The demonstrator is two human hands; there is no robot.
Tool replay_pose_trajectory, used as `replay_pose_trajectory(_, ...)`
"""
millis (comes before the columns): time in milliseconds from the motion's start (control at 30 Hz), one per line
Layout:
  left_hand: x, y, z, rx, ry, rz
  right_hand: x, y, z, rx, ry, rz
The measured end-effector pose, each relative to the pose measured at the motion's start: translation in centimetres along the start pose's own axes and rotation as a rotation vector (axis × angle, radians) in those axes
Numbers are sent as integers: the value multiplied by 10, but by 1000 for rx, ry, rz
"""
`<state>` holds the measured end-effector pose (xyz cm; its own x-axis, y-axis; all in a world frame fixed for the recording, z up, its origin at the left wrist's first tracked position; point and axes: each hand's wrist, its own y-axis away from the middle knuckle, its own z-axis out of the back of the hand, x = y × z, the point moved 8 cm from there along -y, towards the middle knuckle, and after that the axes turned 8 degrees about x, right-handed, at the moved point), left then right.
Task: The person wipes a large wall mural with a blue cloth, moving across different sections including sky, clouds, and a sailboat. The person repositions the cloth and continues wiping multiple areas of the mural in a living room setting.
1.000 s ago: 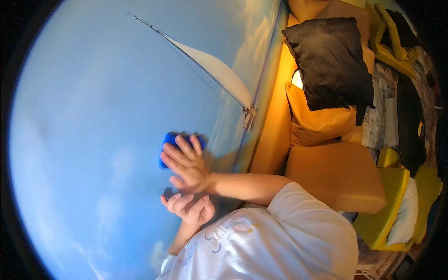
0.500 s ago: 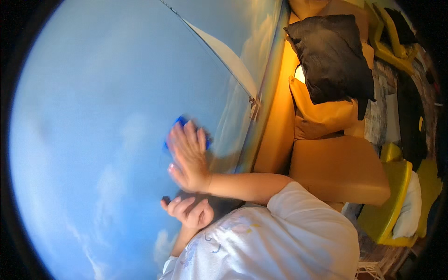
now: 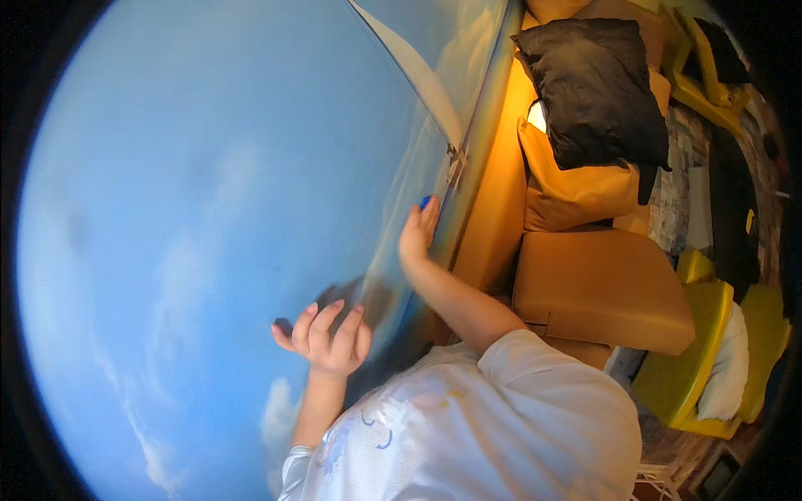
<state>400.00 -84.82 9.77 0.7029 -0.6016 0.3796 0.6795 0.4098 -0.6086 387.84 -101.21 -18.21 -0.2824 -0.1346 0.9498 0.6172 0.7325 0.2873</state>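
A wall mural of blue sky and clouds (image 3: pixel 167 192), with a white sail (image 3: pixel 409 67) in it, fills the left side. My right hand (image 3: pixel 418 231) is at the mural's right part, below the painted boat. It presses a small blue pad (image 3: pixel 425 202) to the surface; only a bit shows past the fingers, so I cannot tell whether it is cloth or sponge. Lower and further left, my left hand (image 3: pixel 328 338) is open and empty, its fingers apart and bent. It casts a shadow on the wall; whether the fingertips touch is unclear.
Along the wall's right edge runs a tan sofa (image 3: pixel 597 288) with a mustard cushion (image 3: pixel 576 196) and a black pillow (image 3: pixel 597 92). Farther right, a yellow-green chair (image 3: pixel 681 367) has a white cushion (image 3: pixel 723 367) on it. White shirt fabric (image 3: pixel 501 417) covers my body.
My right hand has swept rightward with the blue pad, from mid-mural toward the sofa side. My left hand has risen slightly and its fingers have opened out.
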Motion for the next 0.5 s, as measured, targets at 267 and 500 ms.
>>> replay_pose_trajectory(267,20,39,42,-26,171,89,192,207,-39,416,252,1138)
replay_pose_trajectory(500,23,69,71,0,104,103,75,81,-13,114,56,351)
